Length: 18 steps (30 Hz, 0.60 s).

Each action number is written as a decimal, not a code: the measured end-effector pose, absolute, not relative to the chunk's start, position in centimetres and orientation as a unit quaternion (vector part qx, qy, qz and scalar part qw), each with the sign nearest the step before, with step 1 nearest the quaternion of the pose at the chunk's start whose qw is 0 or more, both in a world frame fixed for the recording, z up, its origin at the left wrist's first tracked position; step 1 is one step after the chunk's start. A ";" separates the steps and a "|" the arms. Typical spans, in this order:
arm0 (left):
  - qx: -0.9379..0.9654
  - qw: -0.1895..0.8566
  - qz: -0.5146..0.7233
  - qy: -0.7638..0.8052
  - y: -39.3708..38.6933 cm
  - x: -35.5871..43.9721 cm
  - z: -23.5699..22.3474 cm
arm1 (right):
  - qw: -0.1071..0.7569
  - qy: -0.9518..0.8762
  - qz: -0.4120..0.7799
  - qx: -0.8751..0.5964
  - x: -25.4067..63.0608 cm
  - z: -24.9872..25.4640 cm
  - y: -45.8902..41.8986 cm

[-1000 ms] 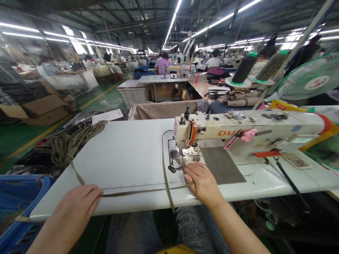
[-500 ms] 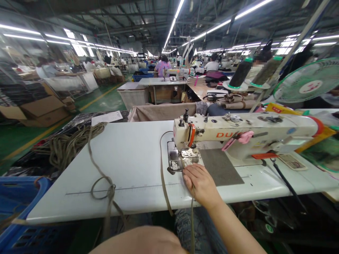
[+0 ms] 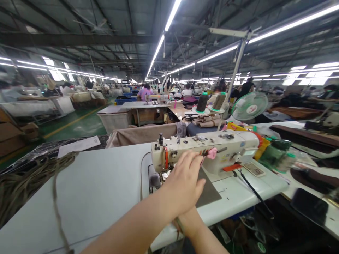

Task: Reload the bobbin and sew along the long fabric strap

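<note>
Where visible, machine (image 3: 227, 143) behind left hand (image 3: 184, 180).

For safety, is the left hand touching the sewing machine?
Cannot tell: in the head view, the left hand overlaps the sewing machine, hiding any contact.

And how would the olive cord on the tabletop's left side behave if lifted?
Probably floppy: the cord lies in slack bends across the tabletop. It looks narrow, so likely light to lift, though it seems to run into the tangled bundle, which may drag.
</note>
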<state>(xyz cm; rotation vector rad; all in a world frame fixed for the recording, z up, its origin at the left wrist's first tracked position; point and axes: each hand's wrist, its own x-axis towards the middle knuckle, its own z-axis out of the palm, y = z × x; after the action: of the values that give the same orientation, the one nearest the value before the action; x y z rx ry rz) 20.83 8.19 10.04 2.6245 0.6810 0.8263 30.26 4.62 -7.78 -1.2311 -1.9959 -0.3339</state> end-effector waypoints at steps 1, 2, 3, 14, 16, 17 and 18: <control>0.916 0.124 0.297 0.241 8.9 22.4 10.2 | 0.380 -0.786 -0.125 -0.471 30.3 -7.7 4.6; 0.915 0.096 0.302 0.251 9.5 23.9 10.4 | 0.384 -0.791 -0.120 -0.461 30.3 -7.5 4.7; 0.913 0.071 0.301 0.268 10.1 25.4 10.7 | 0.392 -0.792 -0.116 -0.453 30.2 -7.4 4.7; 0.876 0.012 0.204 0.437 14.2 32.9 13.1 | 0.449 -0.769 -0.112 -0.440 29.7 -10.2 6.5; 0.880 0.014 0.211 0.426 14.5 33.2 12.9 | 0.458 -0.768 -0.125 -0.430 29.7 -11.4 7.1; 0.881 0.017 0.216 0.420 14.6 33.3 12.7 | 0.470 -0.764 -0.139 -0.420 29.7 -11.9 7.6; 0.883 0.023 0.220 0.415 14.6 33.4 12.5 | 0.481 -0.758 -0.156 -0.411 29.6 -12.3 8.0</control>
<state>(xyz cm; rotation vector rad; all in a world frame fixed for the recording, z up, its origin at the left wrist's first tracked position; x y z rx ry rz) 33.41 14.63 12.46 2.7331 1.2858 0.6800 29.56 8.00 -12.35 -1.0026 -1.8492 -0.3802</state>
